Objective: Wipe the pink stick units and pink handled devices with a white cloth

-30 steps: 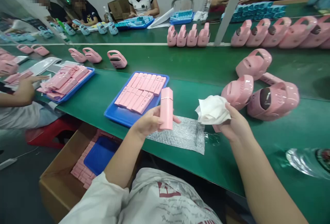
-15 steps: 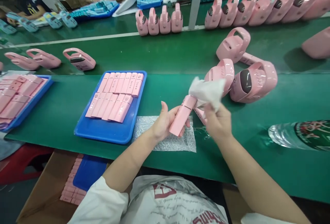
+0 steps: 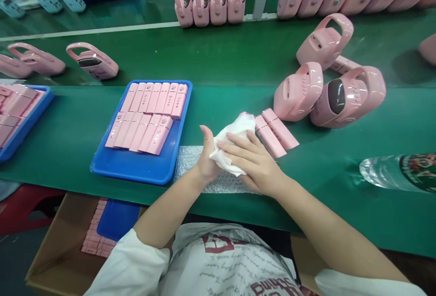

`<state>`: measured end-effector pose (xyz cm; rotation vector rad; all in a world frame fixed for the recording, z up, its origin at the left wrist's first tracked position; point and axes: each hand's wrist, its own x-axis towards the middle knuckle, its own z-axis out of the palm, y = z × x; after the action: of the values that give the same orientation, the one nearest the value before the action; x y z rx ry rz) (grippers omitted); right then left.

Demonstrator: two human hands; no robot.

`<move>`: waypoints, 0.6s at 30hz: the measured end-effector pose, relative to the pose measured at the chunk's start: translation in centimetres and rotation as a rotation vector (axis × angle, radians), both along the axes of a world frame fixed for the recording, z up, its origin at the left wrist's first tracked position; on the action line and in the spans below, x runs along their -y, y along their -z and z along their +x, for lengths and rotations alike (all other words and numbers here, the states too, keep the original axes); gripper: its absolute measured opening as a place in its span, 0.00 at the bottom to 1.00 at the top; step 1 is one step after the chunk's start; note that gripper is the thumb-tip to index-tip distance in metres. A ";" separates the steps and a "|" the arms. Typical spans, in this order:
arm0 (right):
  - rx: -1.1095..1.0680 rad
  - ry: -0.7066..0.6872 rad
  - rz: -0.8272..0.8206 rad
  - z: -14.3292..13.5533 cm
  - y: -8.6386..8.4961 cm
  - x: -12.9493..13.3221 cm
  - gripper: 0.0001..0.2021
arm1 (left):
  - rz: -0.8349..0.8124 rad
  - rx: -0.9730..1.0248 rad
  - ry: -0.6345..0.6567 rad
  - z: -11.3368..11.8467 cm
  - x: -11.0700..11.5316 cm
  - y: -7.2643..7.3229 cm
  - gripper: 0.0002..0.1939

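"Green table (image 3: 323, 214), and our blue tray (image 3: 131, 170): what's inside?"

"Two rows of pink sticks (image 3: 145, 135). Right of it, our right hand (image 3: 260, 165) spreads flat over white cloth (image 3: 238, 127); we can't tell the grip of our left hand (image 3: 206, 160)."

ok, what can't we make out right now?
All in the head view:
What the left hand holds: mostly hidden by the white cloth and right hand.
Plastic sheet: partly covered by the hands.
Bottle: cut off by the right edge; label print too blurred to read.
Far-left tray: cut off by the left edge.
Cardboard box: contents partly hidden by a blue tray.
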<state>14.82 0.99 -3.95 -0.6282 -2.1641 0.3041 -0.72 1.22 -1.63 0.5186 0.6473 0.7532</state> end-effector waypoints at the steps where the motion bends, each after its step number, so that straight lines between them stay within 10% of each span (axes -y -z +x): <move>1: -0.041 0.019 -0.048 0.1 0.0 -0.1 0.15 | 0.024 -0.015 -0.008 0.0 -0.1 0.0 0.57; 6: -0.769 0.523 -0.663 1.3 -0.9 -1.1 0.19 | 0.129 0.005 0.064 -0.4 -0.4 -0.4 0.49; 9: -1.095 0.524 -0.828 1.7 -1.6 -1.5 0.18 | 0.153 0.047 0.085 -0.5 -0.3 -0.6 0.38; 18: -0.977 0.504 -0.919 1.3 -1.5 -0.9 0.18 | 0.089 0.087 0.073 -0.6 0.1 -0.9 0.23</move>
<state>16.08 1.93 -2.46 -1.1723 -0.8117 1.0785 -1.36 1.07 -0.73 0.5845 0.5127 0.7338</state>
